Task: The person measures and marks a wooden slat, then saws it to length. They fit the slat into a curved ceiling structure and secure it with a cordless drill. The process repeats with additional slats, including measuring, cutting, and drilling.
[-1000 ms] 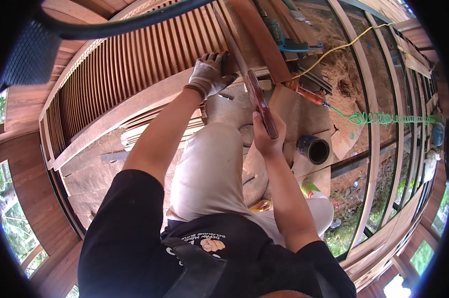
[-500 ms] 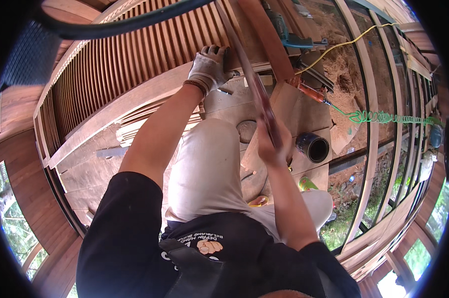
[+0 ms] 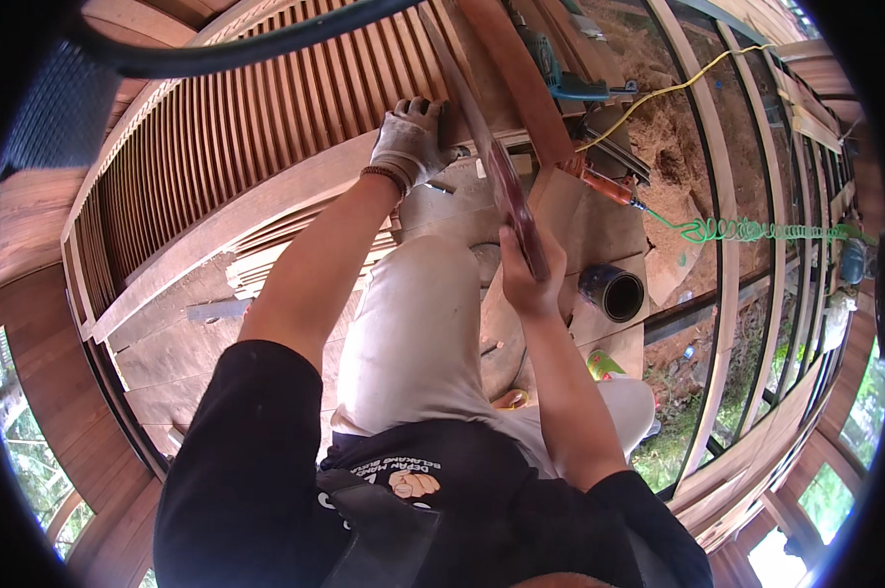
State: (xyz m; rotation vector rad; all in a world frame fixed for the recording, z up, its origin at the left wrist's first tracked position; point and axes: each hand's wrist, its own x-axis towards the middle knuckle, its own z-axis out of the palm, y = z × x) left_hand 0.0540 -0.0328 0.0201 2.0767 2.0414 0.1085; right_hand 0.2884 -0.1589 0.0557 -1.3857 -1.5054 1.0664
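Head view. I see a thin reddish wooden slat (image 3: 489, 157) running from 12 o'clock down toward centre. Its lower end sits inside the bare right hand (image 3: 530, 279), fingers curled shut round it, just right of centre. The gloved left hand (image 3: 408, 142) lies at 11 o'clock of the right, touching the slat higher up where it meets the slatted wall (image 3: 227, 137); fingers bent, grip on it unclear. A black pipe section (image 3: 614, 291) rests at 3 o'clock, near the right hand. A green coiled hose (image 3: 746, 231) lies further out at 2 o'clock.

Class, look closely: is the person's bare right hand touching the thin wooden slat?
Touching. The head view shows the right hand with fingers wrapped around the near end of the wooden slat, no gap visible.
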